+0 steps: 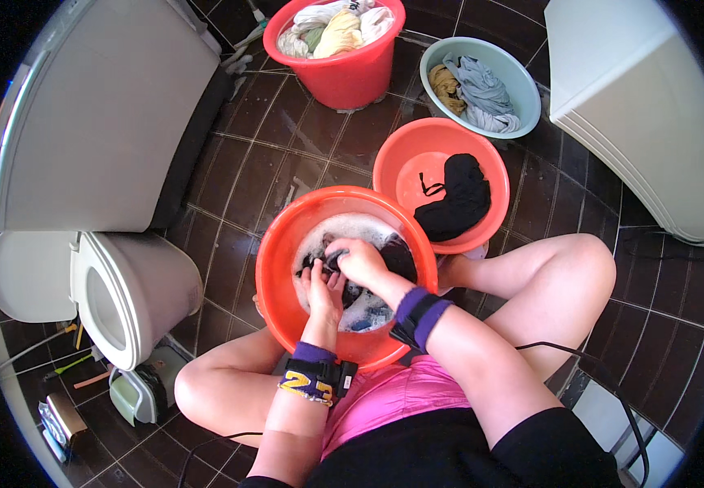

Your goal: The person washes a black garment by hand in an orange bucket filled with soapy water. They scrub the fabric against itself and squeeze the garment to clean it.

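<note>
Between my bent legs stands an orange basin (274, 313) of foamy water. Dark wet clothing (399, 260) lies in it, partly under white suds (345, 225). My right hand (358, 262) grips a bunched part of this dark cloth near the basin's middle. Close below it, my left hand (325, 294) is palm up, its curled fingers against the same cloth. Both hands meet at the bunch, and some fingertips are hidden. Touching the far right side of this basin is a second, coral basin (405, 175) with a black garment (459, 199) that has a drawstring.
A red bucket (340, 81) of pale clothes and a light-blue basin (523, 89) with grey and tan clothes stand farther off. On the left are a toilet (144, 285) and small bin (132, 398). A white cabinet-like unit (641, 114) stands right. Cables run beside me.
</note>
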Tool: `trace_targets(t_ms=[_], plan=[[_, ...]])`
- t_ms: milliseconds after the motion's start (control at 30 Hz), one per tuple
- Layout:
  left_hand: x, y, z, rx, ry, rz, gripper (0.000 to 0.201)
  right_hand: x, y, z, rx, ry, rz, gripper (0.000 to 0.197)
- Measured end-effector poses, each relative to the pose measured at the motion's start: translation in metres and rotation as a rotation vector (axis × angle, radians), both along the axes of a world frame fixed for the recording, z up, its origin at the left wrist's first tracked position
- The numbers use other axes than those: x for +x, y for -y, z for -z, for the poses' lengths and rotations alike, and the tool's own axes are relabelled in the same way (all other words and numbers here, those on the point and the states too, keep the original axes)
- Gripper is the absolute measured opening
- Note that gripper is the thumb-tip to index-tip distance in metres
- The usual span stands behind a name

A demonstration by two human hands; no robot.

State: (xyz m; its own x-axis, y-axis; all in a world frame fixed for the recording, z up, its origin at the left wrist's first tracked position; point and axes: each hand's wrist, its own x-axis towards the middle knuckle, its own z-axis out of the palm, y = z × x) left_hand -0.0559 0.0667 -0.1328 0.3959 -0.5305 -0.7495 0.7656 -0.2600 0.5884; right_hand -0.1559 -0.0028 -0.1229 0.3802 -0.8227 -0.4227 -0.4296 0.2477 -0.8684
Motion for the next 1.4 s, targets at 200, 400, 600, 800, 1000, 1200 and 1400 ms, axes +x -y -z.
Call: trace_targets(t_ms=[200, 400, 600, 800, 1000, 1200, 1400], plan=[[0.015, -0.009, -0.020, -0.169, -0.450, 0.239, 0.041, -0.016, -0.060, -0.062, -0.417, 0.281, -0.090, 0.013], [0.015, -0.036, -0.001, -0.478, -0.385, 0.254, 0.040, -0.031, -0.083, -0.105, -0.522, 0.206, -0.015, 0.016], [-0.043, -0.007, -0.054, -0.071, -0.111, 0.096, 0.049, -0.050, -0.047, -0.050, -0.639, -0.086, 0.086, 0.020], [-0.028, -0.014, -0.059, -0.124, -0.166, 0.250, 0.048, -0.047, -0.065, -0.074, -0.530, 0.071, 0.109, 0.021], [-0.033, 0.001, -0.082, -0.062, -0.026, 0.233, 0.049, -0.074, -0.039, -0.033, -0.444, 0.233, 0.098, 0.021], [0.001, -0.004, -0.063, -0.186, -0.014, 0.210, 0.046, -0.085, -0.029, -0.041, 0.037, 0.180, -0.340, 0.051], [0.043, -0.023, -0.005, -0.217, -0.155, 0.097, 0.034, -0.069, -0.056, -0.054, 0.052, 0.241, -0.637, 0.037]])
